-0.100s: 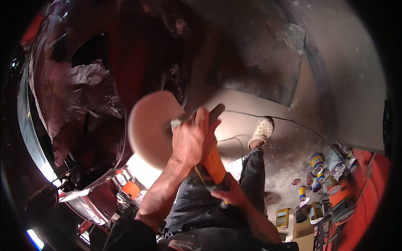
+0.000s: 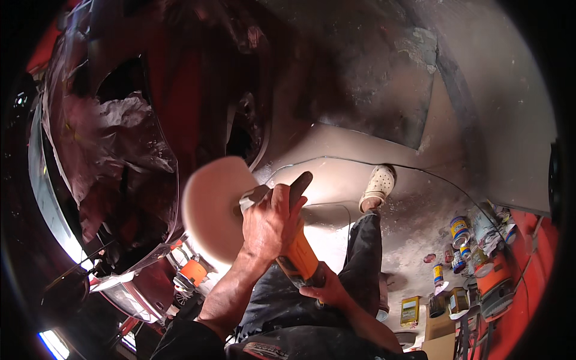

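Note:
I hold an orange and black polisher in both hands. My left hand is closed over its front end, next to a dark side handle. My right hand is wrapped round the rear of the body. A large pale round pad, smeared as if spinning, faces the dark red car. The pad overlaps the car's lower edge in view; whether it touches the paint I cannot tell. Crumpled plastic sheeting covers part of the car.
A black cable crosses the floor past my foot in a pale clog. Several cans and bottles crowd the floor at right, beside an orange machine and a red wall. Another orange machine stands lower left.
The polisher and its pad have shifted down a little in the picture, both hands still on it. More of the car's edge above the pad shows now.

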Demonstrator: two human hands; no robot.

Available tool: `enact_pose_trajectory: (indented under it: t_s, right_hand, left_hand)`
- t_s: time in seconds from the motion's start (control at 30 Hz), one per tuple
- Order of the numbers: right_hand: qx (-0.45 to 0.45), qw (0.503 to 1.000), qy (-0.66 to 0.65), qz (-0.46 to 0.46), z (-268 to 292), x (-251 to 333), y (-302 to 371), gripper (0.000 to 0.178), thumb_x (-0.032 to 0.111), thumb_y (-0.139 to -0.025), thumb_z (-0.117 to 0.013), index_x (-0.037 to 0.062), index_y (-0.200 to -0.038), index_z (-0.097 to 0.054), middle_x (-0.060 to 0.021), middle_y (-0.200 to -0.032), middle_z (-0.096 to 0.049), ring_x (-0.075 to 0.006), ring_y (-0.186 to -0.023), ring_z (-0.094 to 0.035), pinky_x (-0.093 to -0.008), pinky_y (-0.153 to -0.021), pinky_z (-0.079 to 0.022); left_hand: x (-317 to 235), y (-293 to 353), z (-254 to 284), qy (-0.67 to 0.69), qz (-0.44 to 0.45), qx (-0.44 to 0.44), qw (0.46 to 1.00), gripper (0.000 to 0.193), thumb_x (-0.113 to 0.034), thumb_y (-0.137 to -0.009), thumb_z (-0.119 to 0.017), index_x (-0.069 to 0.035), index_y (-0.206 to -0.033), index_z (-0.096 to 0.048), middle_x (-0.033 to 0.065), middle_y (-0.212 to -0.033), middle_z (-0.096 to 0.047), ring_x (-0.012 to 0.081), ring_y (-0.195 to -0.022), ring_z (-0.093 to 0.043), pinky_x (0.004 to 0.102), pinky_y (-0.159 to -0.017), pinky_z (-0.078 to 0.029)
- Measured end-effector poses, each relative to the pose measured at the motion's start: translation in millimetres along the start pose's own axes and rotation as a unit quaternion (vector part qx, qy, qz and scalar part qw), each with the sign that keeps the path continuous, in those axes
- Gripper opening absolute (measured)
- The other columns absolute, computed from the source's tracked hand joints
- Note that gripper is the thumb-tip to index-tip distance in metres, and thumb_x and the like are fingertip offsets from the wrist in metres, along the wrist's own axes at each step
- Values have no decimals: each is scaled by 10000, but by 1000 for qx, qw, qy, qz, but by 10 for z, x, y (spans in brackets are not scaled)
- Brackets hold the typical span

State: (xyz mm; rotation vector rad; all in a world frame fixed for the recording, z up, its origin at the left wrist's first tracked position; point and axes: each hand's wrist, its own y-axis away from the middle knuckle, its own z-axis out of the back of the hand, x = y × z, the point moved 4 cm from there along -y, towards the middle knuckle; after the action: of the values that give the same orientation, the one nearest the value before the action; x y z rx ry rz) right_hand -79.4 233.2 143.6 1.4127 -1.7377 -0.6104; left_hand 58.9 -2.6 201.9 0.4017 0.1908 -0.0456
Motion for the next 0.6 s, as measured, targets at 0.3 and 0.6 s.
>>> enact_pose_trajectory:
  t_s: [0.3, 0.6]
  right_hand:
    - [-35, 997, 0, 70, 191, 787, -345, 775, 260, -731, -906, 15, -1324, -472, -120, -1174, -644, -165, -1098, -607, -335, -946, -497]
    - [-46, 987, 89, 127, 293, 1462, -504, 805, 251, -727, -874, 3, -1361, -445, -112, -1161, -647, -181, -1059, -632, -332, -938, -498]
  left_hand:
    - [-8, -770, 438, 42, 26, -76, 996, 317, -211, -820, -825, -34, -963, -604, 148, -747, -688, 318, -696, -719, 378, -593, -569]
    - [-49, -1142, 867, 69, 6, -146, 987, 330, -312, -864, -759, -59, -903, -550, 152, -782, -676, 370, -721, -679, 453, -596, -537]
